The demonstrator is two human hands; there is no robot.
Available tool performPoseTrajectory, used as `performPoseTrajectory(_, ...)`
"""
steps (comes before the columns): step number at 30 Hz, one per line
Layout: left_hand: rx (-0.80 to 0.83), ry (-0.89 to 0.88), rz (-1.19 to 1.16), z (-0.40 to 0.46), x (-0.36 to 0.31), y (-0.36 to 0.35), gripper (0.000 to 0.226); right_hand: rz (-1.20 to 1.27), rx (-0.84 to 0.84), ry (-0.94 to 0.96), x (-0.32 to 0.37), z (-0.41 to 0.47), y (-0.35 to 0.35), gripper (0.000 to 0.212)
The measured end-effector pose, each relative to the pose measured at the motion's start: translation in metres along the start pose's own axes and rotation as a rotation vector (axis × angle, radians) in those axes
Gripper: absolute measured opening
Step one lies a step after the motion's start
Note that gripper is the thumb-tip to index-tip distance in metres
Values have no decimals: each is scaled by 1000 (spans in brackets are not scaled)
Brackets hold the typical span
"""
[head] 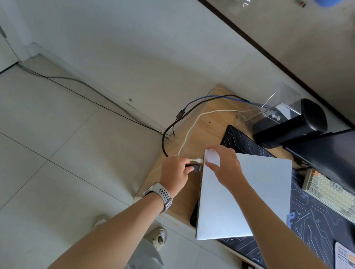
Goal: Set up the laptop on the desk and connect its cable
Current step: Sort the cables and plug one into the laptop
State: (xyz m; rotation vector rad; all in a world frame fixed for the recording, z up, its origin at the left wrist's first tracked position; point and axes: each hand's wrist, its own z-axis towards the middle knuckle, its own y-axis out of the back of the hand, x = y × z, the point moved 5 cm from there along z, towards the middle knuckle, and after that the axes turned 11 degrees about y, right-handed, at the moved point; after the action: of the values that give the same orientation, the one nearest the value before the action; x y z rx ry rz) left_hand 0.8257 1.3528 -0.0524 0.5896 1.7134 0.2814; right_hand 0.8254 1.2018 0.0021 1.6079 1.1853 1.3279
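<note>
Your forearms fill the near frame, watch (164, 196) on the L wrist. L hand (175, 173) pinches a black plug (193, 167) w/ thumb and curled fingers, right at the laptop's (242, 197) left edge; a white cable (188, 134) is plugged in just above it. R hand (223, 166) lies on the closed silver lid near its far-left corner, fingers bent loosely, gripping nothing. Laptop sits on the dark desk mat (312, 217) atop the wooden desk (210, 123). Beyond: black speaker (289, 124), monitor (346, 158), keyboard (332, 196). Clear box (270, 107) by the speaker; contents unclear.
</note>
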Motion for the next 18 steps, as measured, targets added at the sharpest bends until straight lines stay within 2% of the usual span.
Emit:
performPoseTrajectory(5, -1, -19, -5, 2, 2, -1, 21, 6, 5, -25, 0, 0, -1, 40)
performPoseTrajectory(12, 78, 114, -188, 1, 9, -2, 15, 6, 6, -47, 3, 2, 0, 40)
performPoseTrajectory(18, 43, 99, -163, 0, 5, 1, 17, -14, 12, -43, 3, 2, 0, 40)
